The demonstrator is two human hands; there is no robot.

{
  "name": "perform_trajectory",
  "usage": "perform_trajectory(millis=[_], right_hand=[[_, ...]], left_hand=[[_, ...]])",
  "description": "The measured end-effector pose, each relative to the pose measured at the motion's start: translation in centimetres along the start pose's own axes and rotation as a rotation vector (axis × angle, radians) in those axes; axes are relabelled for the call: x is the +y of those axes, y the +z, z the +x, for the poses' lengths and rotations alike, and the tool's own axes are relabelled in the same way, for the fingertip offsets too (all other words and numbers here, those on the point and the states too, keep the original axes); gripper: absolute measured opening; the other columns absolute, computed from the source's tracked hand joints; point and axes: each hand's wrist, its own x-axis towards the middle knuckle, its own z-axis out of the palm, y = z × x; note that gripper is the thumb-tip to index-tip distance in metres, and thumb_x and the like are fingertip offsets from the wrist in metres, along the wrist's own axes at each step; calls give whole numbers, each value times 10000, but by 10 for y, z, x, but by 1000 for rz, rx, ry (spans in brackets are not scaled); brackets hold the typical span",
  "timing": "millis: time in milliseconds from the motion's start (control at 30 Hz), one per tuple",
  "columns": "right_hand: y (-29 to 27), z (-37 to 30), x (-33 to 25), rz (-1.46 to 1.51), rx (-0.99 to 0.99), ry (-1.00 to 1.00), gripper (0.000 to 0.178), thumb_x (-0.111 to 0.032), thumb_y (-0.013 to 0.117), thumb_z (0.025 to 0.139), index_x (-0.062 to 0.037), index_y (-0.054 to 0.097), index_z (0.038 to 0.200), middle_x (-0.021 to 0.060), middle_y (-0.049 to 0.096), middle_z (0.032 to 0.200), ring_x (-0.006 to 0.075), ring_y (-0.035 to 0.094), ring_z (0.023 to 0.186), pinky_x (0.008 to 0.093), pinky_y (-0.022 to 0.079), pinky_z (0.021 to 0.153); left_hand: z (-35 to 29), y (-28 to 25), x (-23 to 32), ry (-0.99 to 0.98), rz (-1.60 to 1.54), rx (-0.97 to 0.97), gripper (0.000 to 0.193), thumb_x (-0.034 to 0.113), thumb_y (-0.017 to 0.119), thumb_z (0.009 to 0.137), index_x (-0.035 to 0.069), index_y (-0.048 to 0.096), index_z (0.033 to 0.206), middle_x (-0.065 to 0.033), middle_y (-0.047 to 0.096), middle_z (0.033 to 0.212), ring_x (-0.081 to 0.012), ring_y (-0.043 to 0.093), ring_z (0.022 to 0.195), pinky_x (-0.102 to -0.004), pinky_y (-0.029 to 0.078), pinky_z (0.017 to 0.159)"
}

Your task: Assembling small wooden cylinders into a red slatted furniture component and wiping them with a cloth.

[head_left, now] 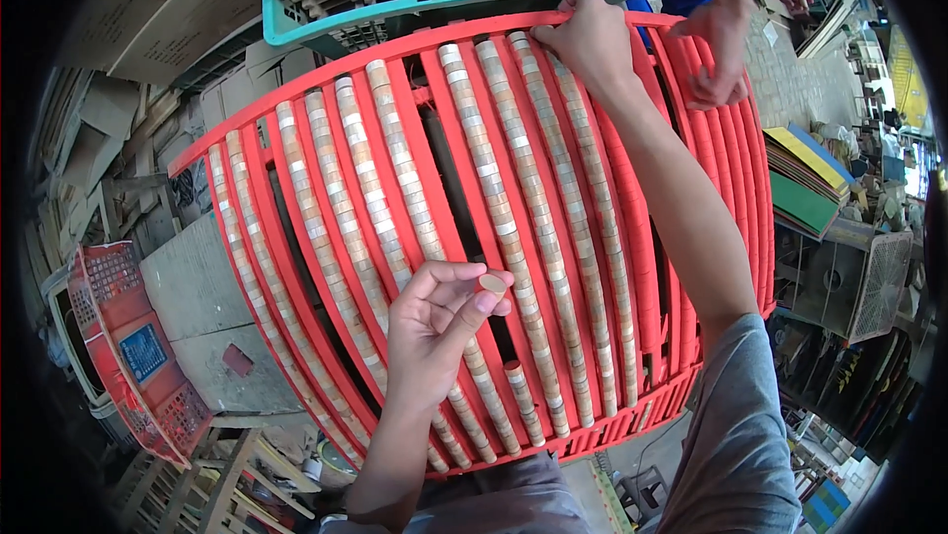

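Observation:
My left hand (pixel 431 329) pinches a small round wooden disc (pixel 492 284) between thumb and fingers, above the middle of a red slatted rack (pixel 434 119). The disc's face is pale wood and its edge looks reddish. Long rows of similar discs (pixel 504 208) lie on edge in the rack's grooves, in tan and whitish tones. A short row (pixel 523 401) with a red end sits at the near side. My right hand (pixel 592 40) is at the far rail, at the top end of a row, its fingers curled; what they grip, if anything, is hidden.
Another person's hand (pixel 716 60) hangs over red-painted rows (pixel 726 159) at the right. Behind the rack stands a turquoise crate (pixel 434 1) holding wooden pieces. A red plastic basket (pixel 138 346) is at the left, with cardboard (pixel 148 1) at the far left.

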Motion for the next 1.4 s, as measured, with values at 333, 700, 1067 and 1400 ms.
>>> perform_trajectory(millis=[333,700,1067,1400], right_hand=[[-5,2,-13,-132,-40,9,506,-332,833,693,16,689,1032,204,728,877,346,721,837,441,556,799],[-80,-48,11,312,-36,140,424,-308,801,789,29,681,1018,103,704,697,169,684,651,310,538,645],[-141,-214,13,955,-149,512,202,-39,759,843,59,671,997,66,711,862,93,663,836,239,513,796],[-148,-264,21,1120,36,543,238,30,775,788,35,680,1006,78,707,904,108,640,829,248,497,755]], left_hand=[[2,-1,-6,-19,1,-8,196,-38,616,938,-4,570,1126,-169,697,1056,-237,671,1075,-340,583,877],[26,21,17,7,13,-13,218,6,583,970,-23,559,1185,-148,680,1081,-189,672,949,-317,553,856],[93,46,26,4,445,-81,261,52,436,1022,-11,646,1163,10,537,828,-50,465,685,-215,405,607],[107,104,24,33,537,-362,332,62,453,1032,-35,501,1346,-84,660,1060,-140,638,953,-286,513,876]])
